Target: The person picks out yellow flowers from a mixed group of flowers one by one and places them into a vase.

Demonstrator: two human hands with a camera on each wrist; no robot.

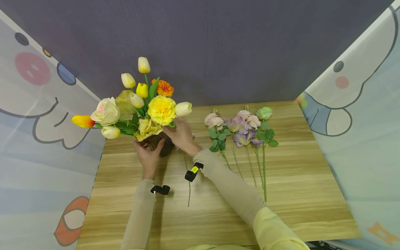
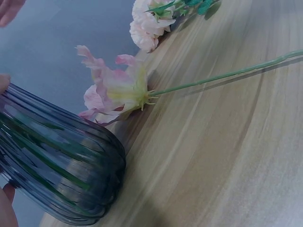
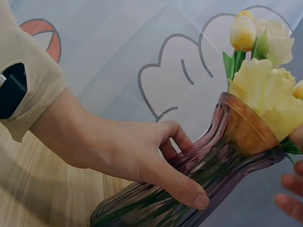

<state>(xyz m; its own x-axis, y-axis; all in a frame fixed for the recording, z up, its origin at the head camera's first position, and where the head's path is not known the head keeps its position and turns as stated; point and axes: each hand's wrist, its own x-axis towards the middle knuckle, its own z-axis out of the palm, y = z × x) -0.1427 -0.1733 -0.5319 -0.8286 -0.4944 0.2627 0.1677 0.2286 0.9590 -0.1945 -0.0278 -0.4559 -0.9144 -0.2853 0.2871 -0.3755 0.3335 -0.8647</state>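
A ribbed, see-through glass vase stands tilted at the left of the table, with green stems inside it. My left hand grips its side, thumb and fingers around the glass in the right wrist view. Near the rim, on the vase's right side, is my right hand; its fingers are spread beside the blooms. The bouquet holds a yellow carnation, an orange carnation, a pale rose, an orange-yellow tulip and several pale tulips.
A pink frilled flower lies beside the vase, its stem running toward me under the right forearm. Further right lie pale pink blooms, purple flowers and a green rose. A dark wall borders the wooden table.
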